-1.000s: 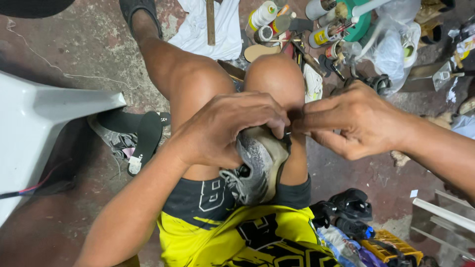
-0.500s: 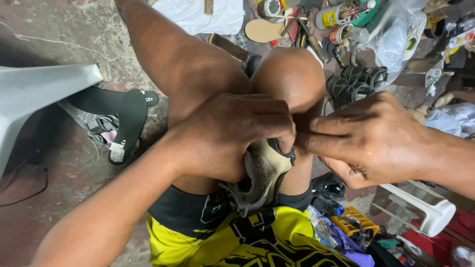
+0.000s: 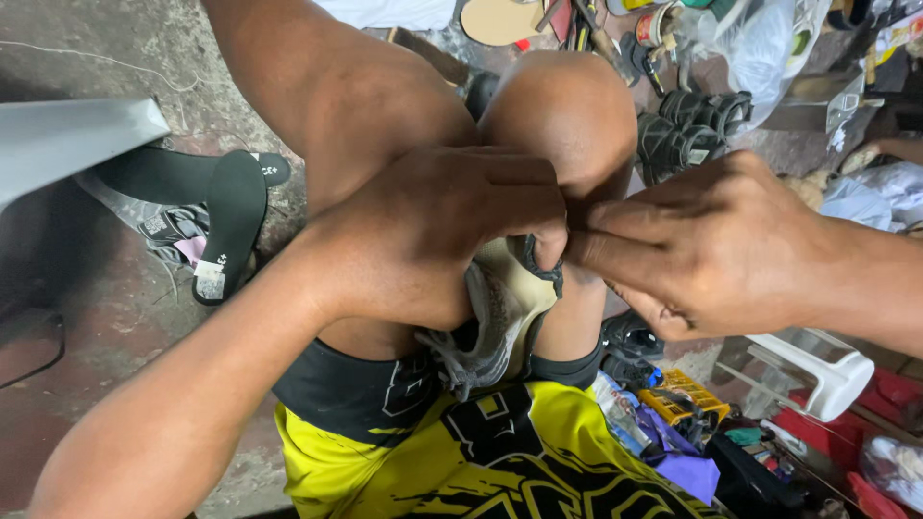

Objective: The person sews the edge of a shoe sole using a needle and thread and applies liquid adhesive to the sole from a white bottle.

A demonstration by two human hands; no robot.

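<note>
A grey sneaker (image 3: 495,322) with a tan inner lining is wedged between my bare knees, opening facing up. My left hand (image 3: 437,235) wraps over its upper part and grips the rim, thumb hooked at the collar. My right hand (image 3: 711,250) comes in from the right, fingertips pinched against the sneaker's rim right where the left fingers hold it. Whatever the right fingers pinch is hidden between the two hands. I wear yellow and black shorts (image 3: 461,452).
A black sandal (image 3: 229,231) and dark socks lie on the floor at left, beside a white stool edge (image 3: 67,144). Black strappy sandals (image 3: 687,135), plastic bags, tins and tools crowd the upper right. A white plastic stool (image 3: 817,370) and coloured items sit lower right.
The view has closed in and tilted down. Both hands stay on the sneaker, with the left hand's grip shifted further over the rim and the right fingers still pinched at it.
</note>
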